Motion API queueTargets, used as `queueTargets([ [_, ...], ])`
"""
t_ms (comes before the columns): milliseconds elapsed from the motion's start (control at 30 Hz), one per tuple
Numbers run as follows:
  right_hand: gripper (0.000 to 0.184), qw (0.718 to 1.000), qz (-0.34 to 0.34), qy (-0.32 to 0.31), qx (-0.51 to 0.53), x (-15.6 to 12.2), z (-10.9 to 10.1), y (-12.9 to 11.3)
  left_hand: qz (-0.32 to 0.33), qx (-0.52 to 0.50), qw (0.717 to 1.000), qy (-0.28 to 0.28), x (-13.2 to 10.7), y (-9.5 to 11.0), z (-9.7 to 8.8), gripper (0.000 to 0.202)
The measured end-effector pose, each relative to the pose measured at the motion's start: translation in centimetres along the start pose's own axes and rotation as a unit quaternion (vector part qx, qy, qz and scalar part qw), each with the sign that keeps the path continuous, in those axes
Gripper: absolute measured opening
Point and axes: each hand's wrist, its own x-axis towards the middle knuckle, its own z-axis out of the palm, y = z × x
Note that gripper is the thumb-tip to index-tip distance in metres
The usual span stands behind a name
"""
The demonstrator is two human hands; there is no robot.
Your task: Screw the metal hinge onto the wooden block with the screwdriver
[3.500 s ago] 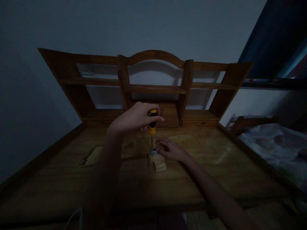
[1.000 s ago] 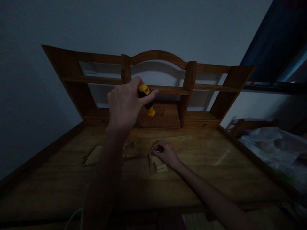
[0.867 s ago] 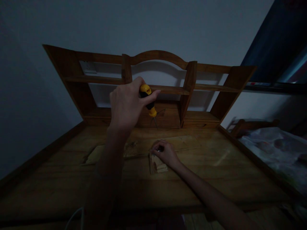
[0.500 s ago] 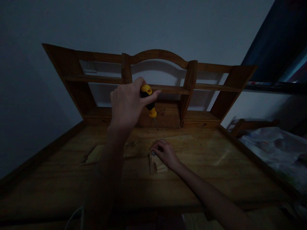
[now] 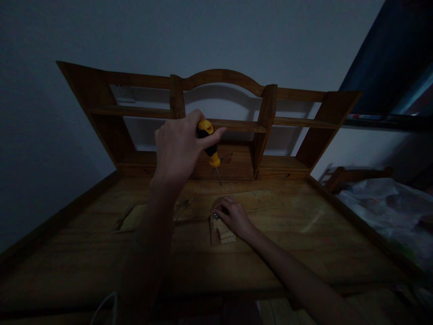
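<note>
My left hand (image 5: 179,140) is wrapped round the yellow and black handle of a screwdriver (image 5: 210,146). The screwdriver slants down to the right, its tip in the air above the desk. Below it, my right hand (image 5: 233,215) rests by a small wooden block (image 5: 225,234) on the desk. Its thumb and fingertips close at a small shiny metal piece (image 5: 215,216) at the block's top left corner; the exact kind is too small and dark to make out. A flat wooden board (image 5: 262,201) lies behind the right hand.
A wooden shelf unit (image 5: 269,106) with cubbies stands along the back of the desk (image 5: 280,253). Another wood piece (image 5: 133,218) lies to the left, partly behind my left arm. A white cable (image 5: 103,307) hangs at the front left. Plastic-covered things (image 5: 382,203) are at the right.
The view has shifted very slightly. Both hands and the screwdriver keep nearly the same positions and grips.
</note>
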Motion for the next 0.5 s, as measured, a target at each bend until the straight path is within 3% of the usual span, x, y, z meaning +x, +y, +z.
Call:
queueTargets([
  [233,0.015,0.999,0.036,0.021,0.025,0.0,0.36,0.41,-0.004,-0.088,0.994,-0.062,0.09,-0.23,-0.12,0.041],
  [500,0.007,1.0,-0.014,0.008,-0.014,-0.06,0.14,-0.04,-0.003,-0.01,1.0,0.018,0.0,-0.03,0.29,0.045],
])
